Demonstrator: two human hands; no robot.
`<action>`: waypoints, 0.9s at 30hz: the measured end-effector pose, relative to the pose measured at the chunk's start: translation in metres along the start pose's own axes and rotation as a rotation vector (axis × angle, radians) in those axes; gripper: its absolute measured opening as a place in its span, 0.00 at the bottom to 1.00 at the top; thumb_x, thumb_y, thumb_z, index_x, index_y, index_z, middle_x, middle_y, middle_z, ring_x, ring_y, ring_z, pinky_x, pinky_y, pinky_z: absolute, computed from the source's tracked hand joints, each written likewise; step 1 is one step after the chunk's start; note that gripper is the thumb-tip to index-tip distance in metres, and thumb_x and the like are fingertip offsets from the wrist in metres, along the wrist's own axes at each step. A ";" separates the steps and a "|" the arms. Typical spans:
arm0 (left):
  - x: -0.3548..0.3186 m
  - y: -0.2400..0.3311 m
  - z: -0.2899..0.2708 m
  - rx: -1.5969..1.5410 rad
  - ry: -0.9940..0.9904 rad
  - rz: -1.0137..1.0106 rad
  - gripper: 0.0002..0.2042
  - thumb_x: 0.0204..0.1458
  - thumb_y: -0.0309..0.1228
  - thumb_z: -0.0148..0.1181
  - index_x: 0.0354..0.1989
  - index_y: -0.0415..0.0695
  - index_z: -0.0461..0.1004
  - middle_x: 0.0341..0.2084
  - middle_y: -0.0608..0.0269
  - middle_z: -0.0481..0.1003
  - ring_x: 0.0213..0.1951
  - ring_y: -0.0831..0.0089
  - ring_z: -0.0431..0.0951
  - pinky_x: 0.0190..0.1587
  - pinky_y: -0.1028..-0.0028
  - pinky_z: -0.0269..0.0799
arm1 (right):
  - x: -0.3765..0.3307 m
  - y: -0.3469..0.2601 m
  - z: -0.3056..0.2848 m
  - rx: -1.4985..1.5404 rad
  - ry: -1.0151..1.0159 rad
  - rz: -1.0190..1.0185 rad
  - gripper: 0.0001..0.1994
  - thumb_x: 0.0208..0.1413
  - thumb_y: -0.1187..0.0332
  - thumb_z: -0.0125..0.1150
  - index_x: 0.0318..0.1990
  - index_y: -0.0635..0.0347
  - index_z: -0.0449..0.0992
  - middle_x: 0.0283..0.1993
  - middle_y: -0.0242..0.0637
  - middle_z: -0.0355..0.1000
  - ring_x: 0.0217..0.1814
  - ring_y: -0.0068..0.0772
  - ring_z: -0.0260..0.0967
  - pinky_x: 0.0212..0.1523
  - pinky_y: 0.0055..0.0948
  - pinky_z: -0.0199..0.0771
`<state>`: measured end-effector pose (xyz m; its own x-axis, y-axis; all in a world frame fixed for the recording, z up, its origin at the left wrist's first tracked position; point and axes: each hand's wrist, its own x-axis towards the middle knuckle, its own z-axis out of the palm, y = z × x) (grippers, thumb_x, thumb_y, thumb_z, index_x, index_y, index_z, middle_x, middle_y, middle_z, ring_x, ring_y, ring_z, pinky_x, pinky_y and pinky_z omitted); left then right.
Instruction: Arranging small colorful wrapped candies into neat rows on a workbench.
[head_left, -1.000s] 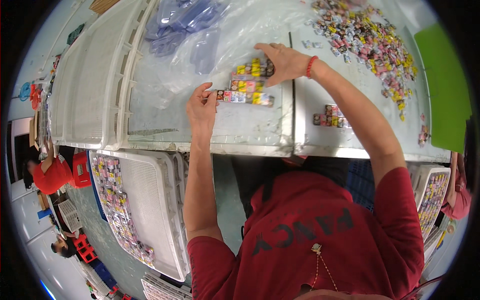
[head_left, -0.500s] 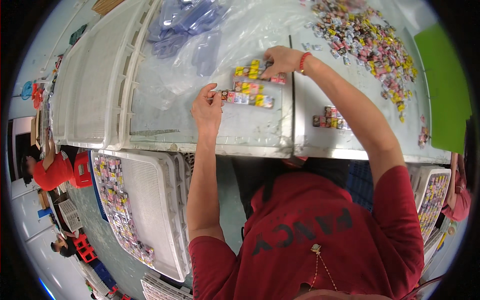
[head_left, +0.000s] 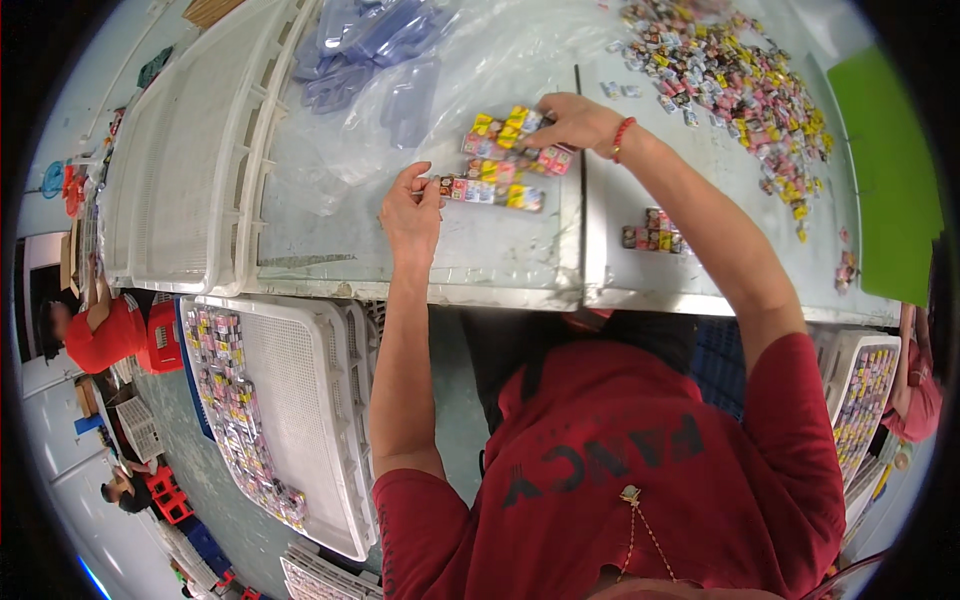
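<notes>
My left hand (head_left: 410, 215) has its thumb and forefinger closed at the left end of a front row of small square printed pieces (head_left: 490, 190). Fingers bent over it, my right hand (head_left: 580, 125) grips the far group of the same pieces (head_left: 500, 130), coloured yellow, pink, white and dark. This group lies tilted beside the front row, its right end raised toward my right hand. Whether a clear tray holds the pieces, I cannot tell. Motion blurs their edges a little.
Clear bluish plastic trays (head_left: 375, 40) lie on plastic sheeting at the far left. A big heap of loose pieces (head_left: 730, 90) spreads at the far right, and a small block of pieces (head_left: 655, 232) sits under my right forearm. White crates (head_left: 180, 160) stand left; a filled one (head_left: 290, 390) is below.
The far group has turned, its left part shifting slightly nearer the far side and its outline tilting. My right hand moved a little right; my left hand moved slightly left.
</notes>
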<state>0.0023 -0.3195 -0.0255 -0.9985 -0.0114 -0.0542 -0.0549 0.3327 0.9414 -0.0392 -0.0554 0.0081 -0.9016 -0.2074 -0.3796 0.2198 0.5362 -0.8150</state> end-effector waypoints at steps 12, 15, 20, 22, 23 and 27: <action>0.001 0.013 0.006 0.048 -0.006 -0.031 0.14 0.52 0.23 0.55 0.48 0.38 0.74 0.27 0.61 0.77 0.25 0.76 0.78 0.25 0.76 0.71 | -0.054 -0.004 -0.017 0.543 -0.033 -0.015 0.30 0.53 0.67 0.67 0.60 0.71 0.63 0.46 0.37 0.74 0.41 0.21 0.72 0.37 0.20 0.74; 0.003 0.006 0.002 -0.035 -0.024 -0.089 0.15 0.53 0.22 0.55 0.49 0.36 0.73 0.28 0.60 0.77 0.26 0.75 0.78 0.25 0.77 0.71 | -0.046 -0.029 0.005 0.411 -0.080 -0.095 0.26 0.54 0.65 0.65 0.57 0.69 0.67 0.44 0.38 0.74 0.41 0.19 0.71 0.36 0.18 0.71; -0.004 0.004 -0.004 -0.267 -0.026 -0.136 0.18 0.55 0.24 0.54 0.53 0.29 0.67 0.34 0.56 0.76 0.30 0.74 0.78 0.29 0.76 0.74 | -0.019 -0.008 0.039 -0.238 0.136 -0.333 0.24 0.53 0.61 0.64 0.52 0.70 0.70 0.37 0.43 0.75 0.35 0.31 0.70 0.36 0.29 0.70; -0.018 0.005 -0.005 -0.400 0.049 -0.151 0.20 0.57 0.27 0.54 0.56 0.28 0.63 0.40 0.52 0.74 0.34 0.71 0.78 0.33 0.75 0.75 | -0.017 -0.005 0.040 -0.232 0.120 -0.300 0.24 0.52 0.61 0.64 0.52 0.70 0.70 0.38 0.47 0.74 0.37 0.35 0.71 0.39 0.31 0.70; -0.029 0.007 -0.005 -0.532 0.120 -0.161 0.23 0.58 0.29 0.54 0.59 0.28 0.59 0.46 0.48 0.72 0.38 0.68 0.78 0.38 0.73 0.76 | -0.018 -0.006 0.042 -0.224 0.109 -0.265 0.24 0.52 0.61 0.64 0.51 0.69 0.70 0.39 0.50 0.74 0.39 0.40 0.72 0.41 0.34 0.71; -0.075 0.014 0.022 -0.718 0.090 -0.218 0.30 0.60 0.35 0.54 0.63 0.28 0.50 0.53 0.45 0.65 0.48 0.62 0.74 0.47 0.69 0.75 | -0.016 -0.001 0.041 -0.397 0.171 -0.269 0.25 0.51 0.59 0.64 0.51 0.68 0.71 0.43 0.52 0.73 0.44 0.44 0.72 0.46 0.36 0.70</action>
<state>0.0765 -0.2933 -0.0154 -0.9594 -0.0935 -0.2660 -0.2122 -0.3818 0.8996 -0.0100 -0.0863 -0.0035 -0.9623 -0.2617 -0.0743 -0.1575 0.7586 -0.6323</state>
